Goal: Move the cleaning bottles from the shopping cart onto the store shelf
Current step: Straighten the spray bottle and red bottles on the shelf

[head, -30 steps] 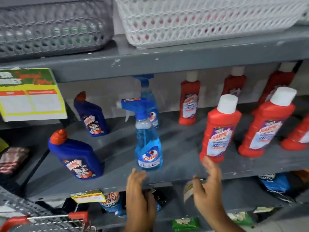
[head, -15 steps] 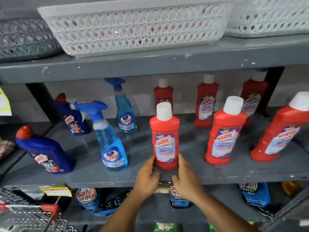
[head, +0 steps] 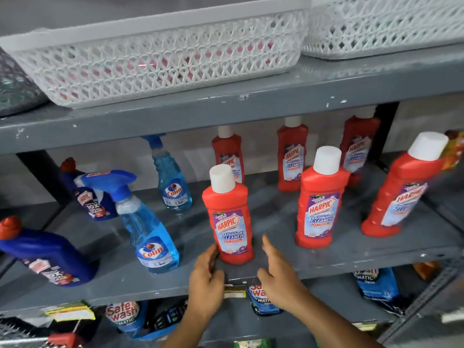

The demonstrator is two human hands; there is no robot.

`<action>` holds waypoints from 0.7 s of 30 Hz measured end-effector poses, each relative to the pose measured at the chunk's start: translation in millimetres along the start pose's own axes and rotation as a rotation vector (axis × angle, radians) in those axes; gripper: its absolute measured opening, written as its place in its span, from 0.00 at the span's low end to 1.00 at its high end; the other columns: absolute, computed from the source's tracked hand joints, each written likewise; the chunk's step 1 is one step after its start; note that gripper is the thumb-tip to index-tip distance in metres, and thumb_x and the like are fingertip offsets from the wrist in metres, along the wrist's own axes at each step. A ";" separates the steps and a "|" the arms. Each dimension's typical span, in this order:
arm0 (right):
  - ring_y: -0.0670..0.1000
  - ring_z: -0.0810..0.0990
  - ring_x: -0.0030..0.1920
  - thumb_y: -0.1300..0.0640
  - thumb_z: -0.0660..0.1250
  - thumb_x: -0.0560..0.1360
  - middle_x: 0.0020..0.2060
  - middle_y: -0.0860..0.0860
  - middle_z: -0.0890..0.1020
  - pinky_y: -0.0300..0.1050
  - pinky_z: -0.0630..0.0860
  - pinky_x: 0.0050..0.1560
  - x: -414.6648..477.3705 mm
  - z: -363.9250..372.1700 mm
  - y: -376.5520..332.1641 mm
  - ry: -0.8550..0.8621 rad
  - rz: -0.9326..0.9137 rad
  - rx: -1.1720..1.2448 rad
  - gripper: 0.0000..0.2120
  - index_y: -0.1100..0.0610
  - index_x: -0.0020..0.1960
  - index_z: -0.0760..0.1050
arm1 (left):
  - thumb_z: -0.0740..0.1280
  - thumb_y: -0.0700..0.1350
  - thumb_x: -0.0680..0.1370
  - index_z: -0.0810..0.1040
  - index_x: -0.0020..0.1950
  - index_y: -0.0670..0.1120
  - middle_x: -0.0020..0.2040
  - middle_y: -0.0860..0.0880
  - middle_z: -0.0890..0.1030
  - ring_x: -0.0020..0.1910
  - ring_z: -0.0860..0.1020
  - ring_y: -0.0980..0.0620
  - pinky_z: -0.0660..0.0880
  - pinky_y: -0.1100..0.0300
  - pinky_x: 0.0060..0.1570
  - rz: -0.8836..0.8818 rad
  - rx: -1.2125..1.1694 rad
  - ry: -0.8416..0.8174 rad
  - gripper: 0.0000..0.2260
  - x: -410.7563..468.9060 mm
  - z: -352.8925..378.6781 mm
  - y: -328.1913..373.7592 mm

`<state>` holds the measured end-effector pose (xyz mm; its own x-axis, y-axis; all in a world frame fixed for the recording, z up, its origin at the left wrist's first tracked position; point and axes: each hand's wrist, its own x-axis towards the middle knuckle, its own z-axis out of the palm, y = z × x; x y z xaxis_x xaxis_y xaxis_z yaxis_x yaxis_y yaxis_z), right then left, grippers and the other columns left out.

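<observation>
On shelf [head: 276, 267], red bottle [head: 229, 222] upright, left hand [head: 207, 275] fingers touching its base, right hand [head: 278, 275] fingers apart, just beside.

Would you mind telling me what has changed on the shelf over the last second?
A red Harpic bottle now stands upright at the front of the grey shelf, right of the front Colin spray bottle, where there was a gap before. Both hands clasped its base half a second ago; the right hand has let go and opened, while the left hand lingers beside the base. The other bottles have not moved.
</observation>
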<state>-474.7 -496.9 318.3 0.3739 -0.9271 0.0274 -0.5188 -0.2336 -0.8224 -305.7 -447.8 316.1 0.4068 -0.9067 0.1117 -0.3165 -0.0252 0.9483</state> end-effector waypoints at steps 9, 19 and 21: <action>0.59 0.70 0.69 0.72 0.61 0.72 0.70 0.61 0.70 0.51 0.66 0.70 -28.2 -103.4 69.8 0.399 0.176 0.010 0.32 0.63 0.74 0.58 | 0.57 0.36 0.73 0.56 0.74 0.54 0.76 0.55 0.57 0.76 0.54 0.60 0.53 0.66 0.74 0.279 0.149 -0.430 0.31 -25.6 99.8 48.5; 0.55 0.67 0.71 0.63 0.61 0.74 0.73 0.53 0.68 0.53 0.61 0.73 -16.4 -115.8 62.6 0.126 0.089 -0.201 0.34 0.56 0.77 0.53 | 0.58 0.37 0.65 0.58 0.62 0.68 0.61 0.71 0.64 0.59 0.61 0.85 0.55 0.86 0.56 0.174 0.113 -0.383 0.34 -4.0 142.9 41.6; 0.54 0.65 0.72 0.63 0.61 0.74 0.74 0.52 0.66 0.54 0.58 0.75 -17.0 -116.0 61.9 0.116 0.076 -0.221 0.35 0.55 0.77 0.51 | 0.58 0.37 0.65 0.59 0.64 0.65 0.61 0.71 0.64 0.59 0.62 0.83 0.55 0.87 0.55 0.153 0.127 -0.388 0.33 -4.6 143.9 46.0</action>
<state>-602.4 -529.6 332.8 0.2436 -0.9688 0.0454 -0.7023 -0.2085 -0.6806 -445.4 -505.4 316.4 0.0028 -0.9945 0.1052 -0.4610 0.0921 0.8826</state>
